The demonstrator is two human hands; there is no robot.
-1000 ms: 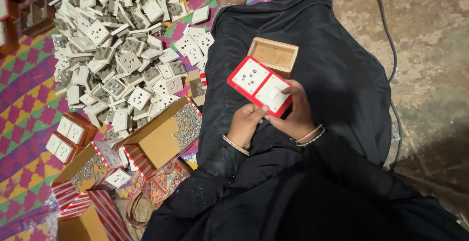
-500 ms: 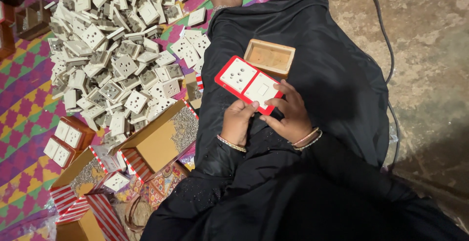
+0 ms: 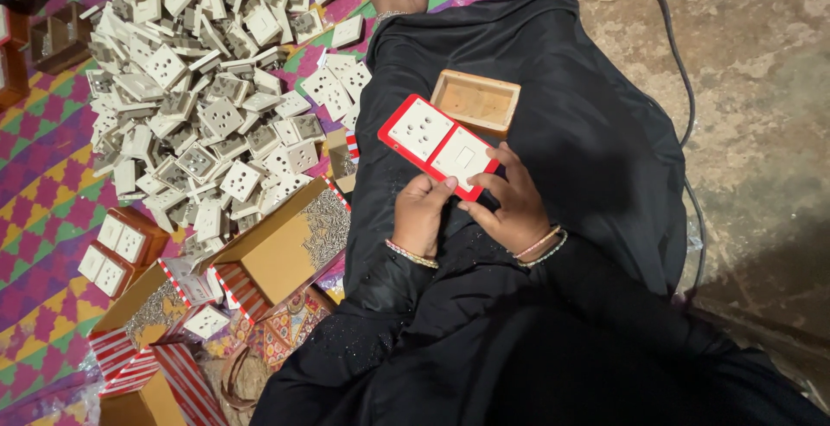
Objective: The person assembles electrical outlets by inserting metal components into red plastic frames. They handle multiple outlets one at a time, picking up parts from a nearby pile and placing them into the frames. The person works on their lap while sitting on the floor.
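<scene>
Two hands hold one red switch plate (image 3: 439, 145) above the lap of a person seated on the floor. The left hand (image 3: 421, 216) is curled shut on the plate's near edge, thumb on top. The right hand (image 3: 510, 206) grips the near corner beside it, fingers (image 3: 508, 163) spread onto the white switch insert. The plate is tilted, and its far end, carrying the white socket insert, reaches out unsupported.

A small wooden box (image 3: 476, 102) rests open-side up on the black cloth just beyond the plate, near but apart from it.

To the person's left, a large heap of loose white sockets (image 3: 203, 89) covers a patterned mat (image 3: 39, 167). An open carton of screws (image 3: 327, 223) sits between heap and knee.

Risks noted:
- The grip is confined to one end; in my judgement, pressing on the inserts could tip the plate out of the hands.
- The box stands on soft, sloping cloth and could slide off if the legs shift.
- The screw carton lies close to the left elbow; a knock would likely scatter its contents into the heap.
</scene>
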